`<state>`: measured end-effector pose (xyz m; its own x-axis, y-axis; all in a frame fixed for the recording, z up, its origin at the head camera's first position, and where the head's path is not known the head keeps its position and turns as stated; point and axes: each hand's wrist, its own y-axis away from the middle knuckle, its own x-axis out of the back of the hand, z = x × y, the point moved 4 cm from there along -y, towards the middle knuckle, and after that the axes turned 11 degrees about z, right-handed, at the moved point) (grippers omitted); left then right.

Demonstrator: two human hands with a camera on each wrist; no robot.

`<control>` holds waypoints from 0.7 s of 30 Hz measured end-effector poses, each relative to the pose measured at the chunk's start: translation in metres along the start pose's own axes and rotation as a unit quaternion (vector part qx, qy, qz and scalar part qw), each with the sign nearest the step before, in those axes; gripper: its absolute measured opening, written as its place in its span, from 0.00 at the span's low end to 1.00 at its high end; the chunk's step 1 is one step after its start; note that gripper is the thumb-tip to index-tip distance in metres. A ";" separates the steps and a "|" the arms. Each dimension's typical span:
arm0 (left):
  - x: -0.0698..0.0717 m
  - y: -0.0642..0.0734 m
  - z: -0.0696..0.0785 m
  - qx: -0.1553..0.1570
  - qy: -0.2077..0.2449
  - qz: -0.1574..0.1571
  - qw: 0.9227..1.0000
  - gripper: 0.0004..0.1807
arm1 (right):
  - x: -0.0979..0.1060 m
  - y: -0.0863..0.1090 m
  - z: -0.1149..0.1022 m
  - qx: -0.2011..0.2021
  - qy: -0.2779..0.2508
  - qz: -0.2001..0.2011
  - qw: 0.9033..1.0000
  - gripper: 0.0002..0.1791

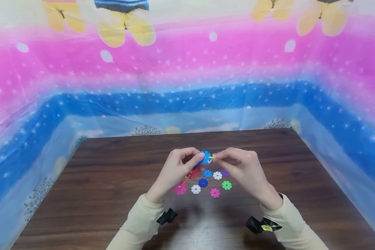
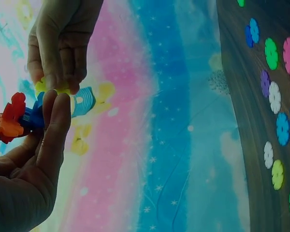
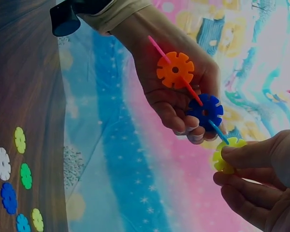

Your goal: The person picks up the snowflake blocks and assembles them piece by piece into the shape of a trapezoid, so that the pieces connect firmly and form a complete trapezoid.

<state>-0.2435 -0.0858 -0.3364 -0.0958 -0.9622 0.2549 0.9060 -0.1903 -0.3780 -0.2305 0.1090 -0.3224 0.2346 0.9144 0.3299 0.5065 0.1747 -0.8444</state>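
My left hand [image 1: 178, 170] holds a chain of slotted plastic snowflake discs. In the right wrist view the chain runs from a pink disc [image 3: 156, 47] through an orange disc [image 3: 166, 77], a red disc [image 3: 192, 93] and a dark blue disc [image 3: 213, 107] to a light blue disc [image 3: 218, 131]. The light blue disc faces the head camera, by the left thumb. Between thumb and fingers my right hand [image 1: 245, 170] pinches a yellow disc [image 3: 222, 164], edge-on in the head view. Its rim meets the light blue disc's edge, at right angles to it.
Loose discs lie on the dark wooden table [image 1: 112, 208] below the hands, among them a white disc [image 1: 196, 189], a green disc [image 1: 226, 185] and a pink disc [image 1: 215, 193]. A patterned cloth [image 1: 187, 100] hangs around the table's far and side edges.
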 end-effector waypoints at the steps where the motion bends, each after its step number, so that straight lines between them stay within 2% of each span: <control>1: 0.000 0.000 0.001 0.000 -0.006 0.001 1.000 0.12 | 0.000 0.000 0.000 0.004 0.000 -0.001 1.000 0.15; 6: -0.003 -0.002 0.004 -0.003 -0.021 0.001 1.000 0.13 | 0.001 -0.003 -0.001 0.027 0.004 -0.006 1.000 0.14; 12: -0.005 -0.003 -0.002 0.003 -0.002 0.001 1.000 0.12 | 0.001 -0.004 0.003 0.024 0.004 -0.028 0.999 0.14; 18: -0.007 -0.008 -0.008 0.003 -0.014 -0.010 1.000 0.14 | 0.007 -0.006 0.012 0.000 0.026 -0.054 0.998 0.12; 21: -0.006 -0.008 -0.010 0.010 -0.019 -0.005 1.000 0.13 | 0.016 -0.003 0.023 -0.035 0.054 -0.062 0.996 0.14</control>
<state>-0.2544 -0.0803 -0.3436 -0.0891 -0.9523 0.2919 0.9134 -0.1950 -0.3573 -0.2477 0.1318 -0.3242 0.2526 0.8417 0.4772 0.5936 0.2547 -0.7634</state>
